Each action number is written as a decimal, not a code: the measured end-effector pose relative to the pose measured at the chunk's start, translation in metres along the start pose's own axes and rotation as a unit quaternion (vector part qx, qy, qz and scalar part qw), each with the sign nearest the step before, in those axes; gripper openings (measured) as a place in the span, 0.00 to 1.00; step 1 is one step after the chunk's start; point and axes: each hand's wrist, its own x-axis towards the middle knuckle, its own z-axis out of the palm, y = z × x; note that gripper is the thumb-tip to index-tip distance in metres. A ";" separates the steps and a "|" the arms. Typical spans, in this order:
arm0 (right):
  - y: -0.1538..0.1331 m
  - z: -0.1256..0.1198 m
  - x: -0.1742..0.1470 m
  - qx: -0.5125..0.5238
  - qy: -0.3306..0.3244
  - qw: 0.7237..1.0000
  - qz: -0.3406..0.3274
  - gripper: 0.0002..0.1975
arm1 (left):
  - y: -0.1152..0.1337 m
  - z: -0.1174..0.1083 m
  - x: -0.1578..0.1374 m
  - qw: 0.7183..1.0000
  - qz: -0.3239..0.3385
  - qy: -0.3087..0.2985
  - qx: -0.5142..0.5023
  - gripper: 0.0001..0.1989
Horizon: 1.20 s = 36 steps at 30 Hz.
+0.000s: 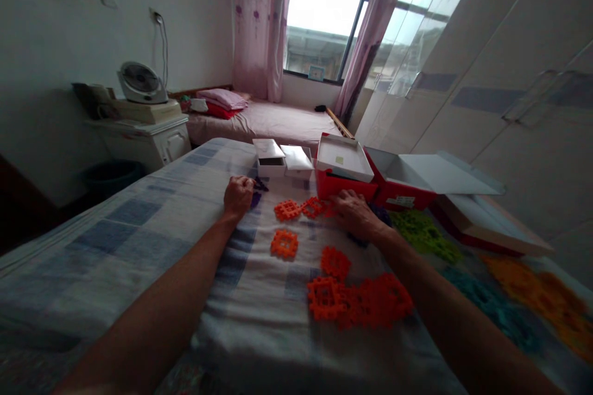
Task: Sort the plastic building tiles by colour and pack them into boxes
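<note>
My left hand [238, 197] is closed, its fingertips pinching a dark purple interlocking plastic piece [262, 184]. Below those fingers another purple piece [255, 199] lies on the cloth. At the right, my right hand [354, 213] has its fingers bent down on a red-orange interlocking piece [328, 208], partly hidden and blurred. Two orange square pieces, one the left piece [288, 210] and one the middle piece [312, 207], lie between my hands. Nearer me are a single orange square [284, 244] and a red-orange heap [359, 301]. Purple pieces [380, 213] show behind my right wrist.
Two small white boxes [271, 166] and a red box [345, 185] stand at the back of the checked cloth [167, 222]. Another red box [403, 197] lies open at right. Green [424, 234], teal [488, 305] and orange-yellow pieces [540, 296] form heaps beside my right arm.
</note>
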 end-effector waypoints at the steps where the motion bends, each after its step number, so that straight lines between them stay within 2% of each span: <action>1: -0.001 -0.002 0.002 0.010 0.010 1.000 0.011 0.19 | 0.000 0.000 0.000 1.000 0.000 -0.001 0.000 0.15; 4: -0.009 -0.001 0.010 0.050 0.027 0.997 0.044 0.19 | 0.002 -0.001 -0.001 1.000 -0.001 -0.004 -0.001 0.15; 9: -0.025 0.015 0.027 0.092 0.018 0.992 0.085 0.18 | 0.004 -0.003 -0.001 1.000 -0.005 -0.001 0.000 0.15; 14: -0.027 0.027 0.033 0.134 0.034 0.985 0.105 0.20 | 0.003 -0.001 -0.001 1.000 0.000 -0.001 -0.002 0.15; 17: -0.022 0.027 0.033 0.164 0.049 0.979 0.108 0.19 | 0.003 0.000 -0.001 1.000 -0.003 0.002 -0.003 0.15; 20: -0.017 0.017 0.029 0.184 0.079 0.974 0.106 0.17 | 0.003 0.000 -0.001 1.000 -0.005 0.002 -0.003 0.15; 23: -0.013 -0.001 0.014 0.201 0.107 0.970 0.086 0.17 | 0.004 -0.001 -0.001 1.000 -0.003 -0.001 -0.001 0.15; 25: -0.012 -0.011 -0.003 0.225 0.101 0.968 0.052 0.16 | 0.005 -0.002 -0.001 1.000 0.001 -0.005 0.001 0.15; 28: -0.014 -0.018 -0.036 0.251 0.055 0.966 -0.003 0.14 | 0.005 -0.003 -0.001 1.000 0.006 -0.010 0.003 0.15; 31: -0.017 -0.018 -0.067 0.254 -0.004 0.967 -0.028 0.14 | 0.006 -0.003 -0.002 1.000 0.007 -0.010 0.005 0.15; 34: -0.018 -0.018 -0.086 0.262 -0.058 0.963 -0.038 0.20 | 0.006 -0.003 -0.002 1.000 0.006 -0.009 0.006 0.15; 36: -0.019 -0.019 -0.085 0.260 -0.065 0.963 -0.039 0.26 | 0.005 -0.002 -0.002 1.000 0.006 -0.010 0.006 0.15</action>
